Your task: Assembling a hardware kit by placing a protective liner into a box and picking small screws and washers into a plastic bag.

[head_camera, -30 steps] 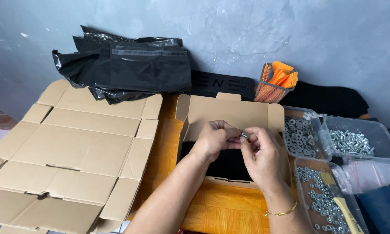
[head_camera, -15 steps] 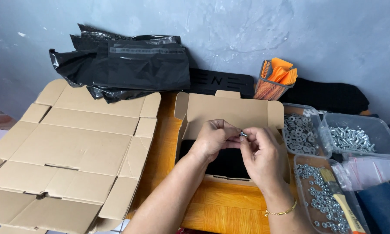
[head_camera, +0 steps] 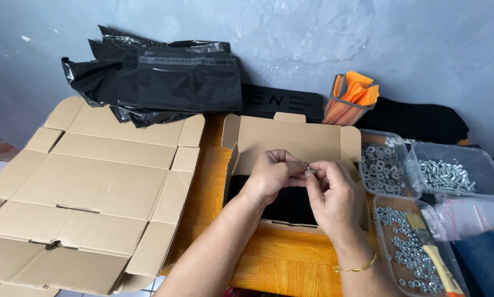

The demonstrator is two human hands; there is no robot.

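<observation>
Metal piece: a small silvery bolt or nut sat pinched between the fingertips of both hands, above the open box; too small to tell which kind
Left hand: the left hand curled closed, thumb and forefinger nipping the metal piece from the left; forearm reached in from the lower edge
Right hand: the right hand closed on the same piece from the right, fingertips touching those of the left; a thin gold bracelet circled the wrist
Open box: a small cardboard box lay under the hands with its lid up – a black pad filled its floor
Trays: three clear plastic trays stood to the right; one with washers, one with screws, one with nuts and a yellow-handled brush laid across it
Left side: flattened cardboard spread over the surface – black plastic bags were heaped behind it against the grey wall
Back: an orange mesh holder stood near the wall, just behind the box lid
</observation>
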